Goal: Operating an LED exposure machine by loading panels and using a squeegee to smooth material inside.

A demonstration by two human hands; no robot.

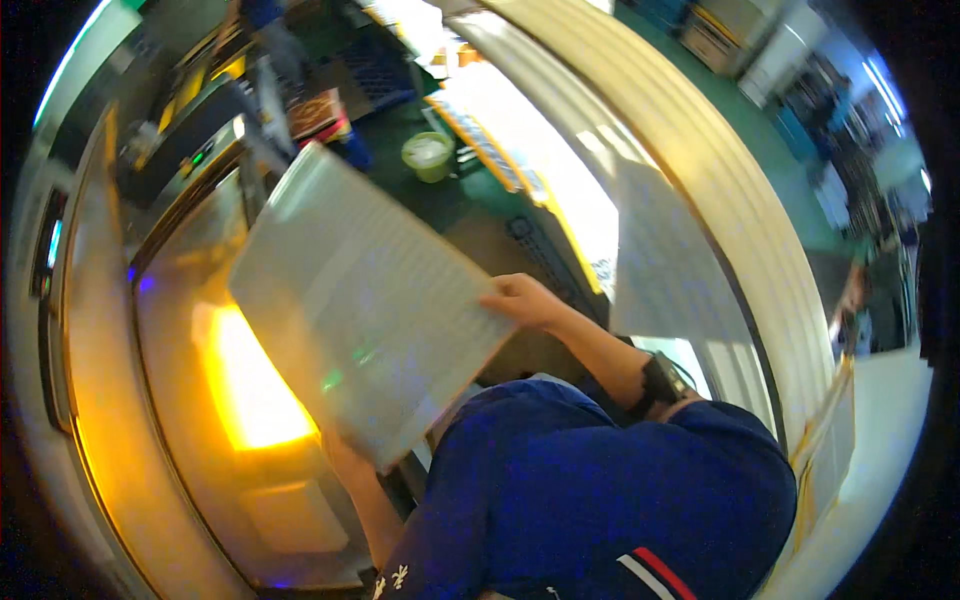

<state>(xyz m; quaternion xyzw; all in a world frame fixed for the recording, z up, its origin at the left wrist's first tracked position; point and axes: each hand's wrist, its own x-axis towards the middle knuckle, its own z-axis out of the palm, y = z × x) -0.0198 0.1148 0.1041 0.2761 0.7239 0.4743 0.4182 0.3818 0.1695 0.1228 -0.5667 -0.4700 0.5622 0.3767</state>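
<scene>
Head view: our right hand [520, 300] grips the rectangular panel [370, 290] at its right edge. Our left hand [342, 454] holds its lower-left edge.

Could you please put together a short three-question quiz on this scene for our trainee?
1. Multiple choice: what does the person's right hand grip?
A) a broom
B) a flat, pale panel
C) a bottle

2. True or false: the person wears a dark wrist device on the left arm.

3. Fill in the blank with left or right: in the picture, the bright yellow glow lies to the ____ of the panel's middle.

Key:
1. B; the hand grips it at its right-hand edge.
2. False; the dark wrist device is on the right arm.
3. Left.
</scene>
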